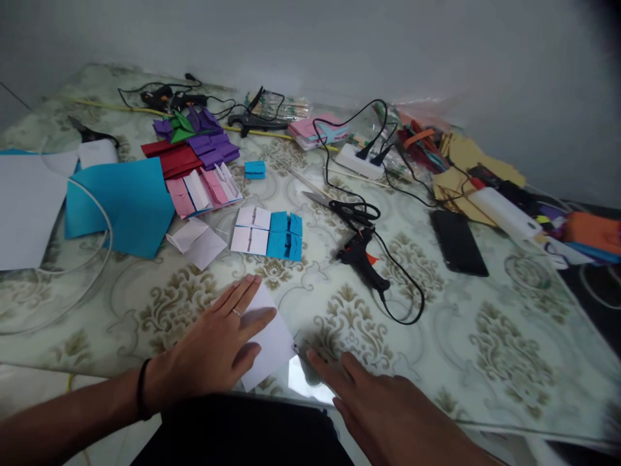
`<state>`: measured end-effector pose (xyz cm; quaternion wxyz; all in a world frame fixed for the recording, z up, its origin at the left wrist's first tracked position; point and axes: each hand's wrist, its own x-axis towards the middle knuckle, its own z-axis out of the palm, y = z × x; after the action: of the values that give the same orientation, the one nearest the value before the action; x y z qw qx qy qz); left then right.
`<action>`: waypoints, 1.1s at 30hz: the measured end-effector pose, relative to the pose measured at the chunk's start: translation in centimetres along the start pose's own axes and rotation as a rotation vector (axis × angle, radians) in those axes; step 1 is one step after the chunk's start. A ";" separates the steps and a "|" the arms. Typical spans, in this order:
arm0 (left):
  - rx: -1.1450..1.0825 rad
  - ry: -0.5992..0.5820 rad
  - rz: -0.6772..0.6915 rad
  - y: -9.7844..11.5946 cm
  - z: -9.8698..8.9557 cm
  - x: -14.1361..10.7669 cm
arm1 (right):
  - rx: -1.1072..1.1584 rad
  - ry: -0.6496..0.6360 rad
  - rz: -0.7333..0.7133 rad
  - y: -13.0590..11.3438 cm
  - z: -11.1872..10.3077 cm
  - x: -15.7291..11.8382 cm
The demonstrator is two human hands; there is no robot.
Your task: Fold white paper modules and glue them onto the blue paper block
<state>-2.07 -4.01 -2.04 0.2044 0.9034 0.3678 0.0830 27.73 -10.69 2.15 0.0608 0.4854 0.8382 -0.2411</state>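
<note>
A white sheet of paper [266,343] lies at the table's near edge. My left hand [218,336] rests flat on its left part, fingers spread, with a ring on one finger. To the right of the sheet, my right hand [369,395] is low over the table, its index finger pointing at the sheet's right corner. A small dark object shows by that fingertip, too blurred to name. The underside of my right hand is hidden. Beyond the sheet are folded white pieces [250,231] and folded blue pieces [284,235], side by side.
A black glue gun [363,259], scissors [349,207] and a black phone [458,243] lie ahead right. A power strip [359,160] with cables stands farther back. Blue sheets [123,207], folded pink paper [204,191] and a loose white cable [109,226] are at the left.
</note>
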 end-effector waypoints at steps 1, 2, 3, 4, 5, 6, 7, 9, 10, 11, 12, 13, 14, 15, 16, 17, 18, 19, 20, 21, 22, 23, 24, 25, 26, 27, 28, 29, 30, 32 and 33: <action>0.003 -0.005 0.000 0.0 -0.1 0.0 | 0.008 -0.005 0.011 0.0 0.1 -0.3; 0.006 -0.009 0.000 0.0 -0.1 0.0 | 0.019 -0.009 0.022 0.0 0.2 -0.7; 0.007 -0.014 0.001 0.0 -0.1 0.0 | 0.030 -0.011 0.032 0.0 0.3 -1.0; 0.005 -0.016 0.002 0.0 -0.1 0.0 | 0.039 -0.010 0.038 0.0 0.2 -1.3; 0.000 -0.017 0.002 0.0 0.0 0.0 | 0.046 -0.006 0.039 0.0 0.1 -1.6; -0.005 -0.013 0.001 0.0 0.1 0.0 | 0.049 -0.001 0.031 0.0 -0.1 -1.8; -0.010 -0.006 -0.001 0.0 0.2 0.0 | 0.047 0.002 0.017 0.0 -0.4 -2.0; -0.007 0.007 0.002 0.0 0.5 0.0 | 0.033 0.016 -0.013 -0.1 -1.0 -2.2; 0.003 0.012 0.003 0.0 0.7 -0.1 | 0.028 0.021 -0.022 -0.2 -1.2 -2.2; 0.018 0.012 0.005 -0.1 0.9 -0.1 | 0.024 0.029 -0.024 -0.3 -1.3 -2.0; 0.037 0.010 0.006 -0.1 1.0 -0.2 | 0.022 0.031 -0.021 -0.4 -1.4 -1.6; 0.059 0.009 0.005 -0.1 1.2 -0.2 | 0.018 0.032 -0.016 -0.6 -1.3 -1.2; 0.083 0.009 0.004 -0.1 1.4 -0.3 | 0.008 0.032 -0.014 -0.8 -1.1 -0.7; 0.107 0.011 0.005 -0.2 1.5 -0.3 | -0.006 0.030 -0.012 -1.0 -0.9 -0.1; 0.128 0.011 0.008 -0.2 1.6 -0.3 | -0.021 0.020 -0.006 -1.3 -0.6 0.5; 0.147 0.013 0.013 -0.2 1.7 -0.4 | -0.033 0.001 -0.001 -1.4 -0.3 1.1; 0.164 0.013 0.017 -0.2 1.8 -0.4 | -0.038 -0.027 0.007 -1.6 -0.1 1.7; 0.177 0.012 0.020 -0.2 1.9 -0.4 | -0.039 -0.062 0.019 -1.8 0.1 2.3; 0.188 0.011 0.020 -0.2 1.9 -0.3 | -0.040 -0.093 0.033 -1.9 0.2 2.8; 0.197 0.010 0.020 -0.2 2.0 -0.3 | -0.044 -0.120 0.048 -2.1 0.3 3.2; 0.202 0.012 0.019 -0.2 2.0 -0.3 | -0.048 -0.140 0.060 -2.2 0.2 3.7; 0.205 0.015 0.022 -0.2 2.0 -0.3 | -0.054 -0.150 0.068 -2.4 0.1 4.1; 0.205 0.019 0.028 -0.2 2.1 -0.3 | -0.063 -0.157 0.072 -2.5 -0.1 4.5; 0.205 0.026 0.035 -0.2 2.1 -0.3 | -0.073 -0.164 0.069 -2.6 -0.3 5.0; 0.205 0.034 0.042 -0.3 2.1 -0.3 | -0.087 -0.169 0.060 -2.8 -0.6 5.5; 0.205 0.040 0.048 -0.3 2.2 -0.3 | -0.104 -0.180 0.049 -2.9 -1.0 6.0; 0.207 0.045 0.053 -0.4 2.2 -0.4 | -0.122 -0.188 0.031 -3.0 -1.3 6.5; 0.209 0.049 0.059 -0.4 2.2 -0.4 | -0.133 -0.185 0.018 -3.1 -1.7 7.1; 0.210 0.051 0.066 -0.5 2.2 -0.5 | -0.136 -0.175 0.009 -3.1 -2.0 7.7; 0.207 0.046 0.081 -0.6 2.2 -0.5 | -0.130 -0.145 0.008 -3.1 -2.6 8.7; 0.204 0.043 0.088 -0.6 2.2 -0.5 | -0.125 -0.137 0.014 -3.1 -2.9 9.3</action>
<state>-2.17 -4.67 -4.24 0.0993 0.9328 0.3386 0.0735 20.66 -3.37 2.65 0.1497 0.4690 0.8420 -0.2206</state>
